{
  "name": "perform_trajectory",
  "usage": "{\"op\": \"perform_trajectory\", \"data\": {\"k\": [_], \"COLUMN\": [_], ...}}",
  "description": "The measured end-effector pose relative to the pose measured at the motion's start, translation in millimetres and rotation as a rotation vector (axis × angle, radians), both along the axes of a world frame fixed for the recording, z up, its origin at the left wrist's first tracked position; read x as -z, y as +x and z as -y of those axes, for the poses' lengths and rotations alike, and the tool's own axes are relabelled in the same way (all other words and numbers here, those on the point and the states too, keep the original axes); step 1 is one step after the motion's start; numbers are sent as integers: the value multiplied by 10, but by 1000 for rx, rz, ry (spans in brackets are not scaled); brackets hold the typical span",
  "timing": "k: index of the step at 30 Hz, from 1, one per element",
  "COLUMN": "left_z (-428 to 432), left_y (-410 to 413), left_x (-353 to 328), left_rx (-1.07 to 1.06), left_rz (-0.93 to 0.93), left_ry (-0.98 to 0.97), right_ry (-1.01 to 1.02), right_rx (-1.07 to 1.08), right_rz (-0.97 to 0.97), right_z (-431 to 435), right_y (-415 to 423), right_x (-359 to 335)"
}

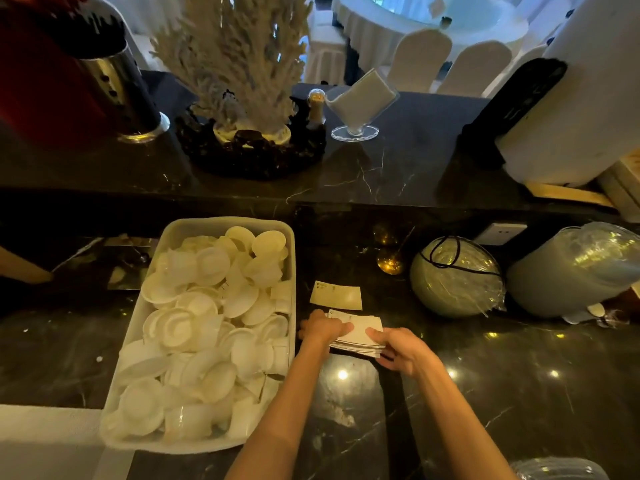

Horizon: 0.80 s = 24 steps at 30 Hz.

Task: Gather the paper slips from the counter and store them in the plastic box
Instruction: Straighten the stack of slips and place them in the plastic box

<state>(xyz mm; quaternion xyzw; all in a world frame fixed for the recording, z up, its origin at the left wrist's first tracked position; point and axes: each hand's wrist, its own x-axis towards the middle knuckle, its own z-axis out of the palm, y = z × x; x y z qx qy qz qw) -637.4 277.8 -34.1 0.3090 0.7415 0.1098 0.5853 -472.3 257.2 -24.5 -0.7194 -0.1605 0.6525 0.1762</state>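
while both hands, left hand [320, 329] and right hand [401, 348], pinch the stack of paper slips [358, 336] at lower centre on the worktop [485, 393], gathering seems underway; next, the loose slip [336, 295] just above needs adding before boxing.

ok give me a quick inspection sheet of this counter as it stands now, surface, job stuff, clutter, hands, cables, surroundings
surface: dark marble counter, glossy with light reflections.
job's things: stack of paper slips held on the counter; one loose slip lies just beyond it; white plastic box to the left, heaped with small white lids.
clutter: two plastic-wrapped bundles at right, a brass spoon behind the slips.
grippers: left hand and right hand both grip the stack, one at each side.
cables: black cord looped over the nearer bundle.
surroundings: raised ledge with coral ornament, napkin holder; covered dining chairs beyond.
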Motion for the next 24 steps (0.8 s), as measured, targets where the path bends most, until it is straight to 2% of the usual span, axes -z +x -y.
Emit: {"op": "perform_trajectory", "data": {"k": [2, 5, 7, 10, 13, 18, 21, 24], "left_z": [-80, -301, -454, -572, -542, -439, -316, -112], "left_y": [12, 12, -4, -55, -69, -57, -28, 26], "left_x": [-90, -234, -265, -184, -81, -45, -66, -116], "left_rx": [74, 141, 115, 28, 38, 31, 1, 79], "left_rz": [-85, -220, -204, -119, -132, -124, -36, -3], "left_ry": [62, 167, 188, 132, 89, 68, 71, 54], "right_ry": [84, 263, 320, 288, 274, 202, 147, 105], "right_rx": [19, -6, -26, -89, -133, -97, -61, -1], "right_rz": [8, 162, 225, 274, 325, 194, 123, 53], "right_z": [-37, -248, -430, -608, -634, -529, -387, -172], "right_y": [-50, -229, -337, -435, -451, -365, -222, -30], "right_x": [-35, -76, -80, -27, 49, 90, 68, 22]}}
